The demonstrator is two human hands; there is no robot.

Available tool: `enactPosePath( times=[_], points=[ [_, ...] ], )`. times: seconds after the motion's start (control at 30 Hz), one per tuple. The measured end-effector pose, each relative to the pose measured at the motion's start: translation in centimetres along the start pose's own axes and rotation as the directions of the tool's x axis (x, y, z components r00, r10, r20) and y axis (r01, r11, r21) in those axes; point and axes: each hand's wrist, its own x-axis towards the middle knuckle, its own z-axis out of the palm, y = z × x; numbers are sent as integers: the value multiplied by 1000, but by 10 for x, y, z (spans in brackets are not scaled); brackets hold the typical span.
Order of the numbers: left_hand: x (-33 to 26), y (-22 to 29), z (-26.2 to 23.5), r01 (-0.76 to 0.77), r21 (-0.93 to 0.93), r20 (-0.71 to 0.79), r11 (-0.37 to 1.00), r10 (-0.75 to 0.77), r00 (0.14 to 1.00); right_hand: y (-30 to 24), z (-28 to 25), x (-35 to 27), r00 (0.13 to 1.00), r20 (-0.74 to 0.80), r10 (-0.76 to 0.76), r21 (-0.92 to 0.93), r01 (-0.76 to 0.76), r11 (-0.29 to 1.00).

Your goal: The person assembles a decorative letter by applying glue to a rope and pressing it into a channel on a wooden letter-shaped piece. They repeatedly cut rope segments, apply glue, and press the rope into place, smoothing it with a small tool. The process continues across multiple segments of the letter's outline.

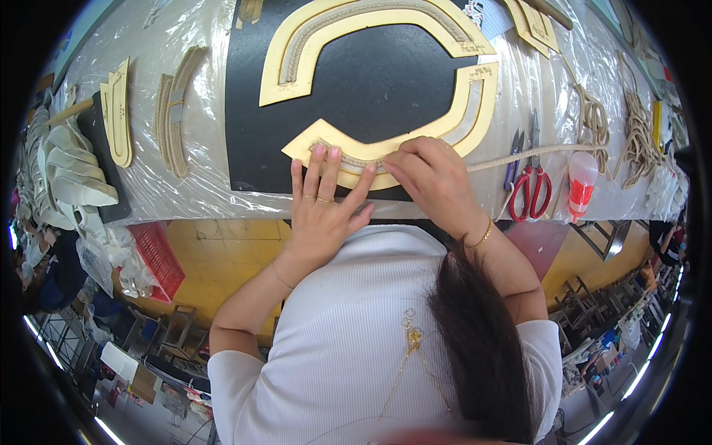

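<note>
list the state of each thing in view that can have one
Lower cream curved board: groove partly filled
Upper cream curved board: groove looks filled
Long beige cord: partly laid, rest trailing right
Bare left hand: spread over lower board
Bare right hand: pinching the cord
Red-handled metal scissors: blades look closed
Tan cord strips: taped together

Beige cord (497, 162), partly laid in the groove, trailing right, pale-yellow curved template (486, 110), flat on black board (256, 148)

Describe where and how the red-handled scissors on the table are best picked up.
Probably by the red loops, from the table's near side: the scissors lie flat, loops toward that edge, blades pointing away.
</note>
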Motion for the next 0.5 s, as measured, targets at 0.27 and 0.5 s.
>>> enactPosePath(
  times=[0.27, 0.5],
  points=[
    [6, 6, 2, 20, -63, -75, 998, -25, 997, -16, 22, 10, 999, 3, 52, -7, -52, 999],
    [4, 2, 8, -8, 37, -93, 999, 11, 996, 1, -15, 5, 993, 68, 93, 35, -95, 995]
  ],
)
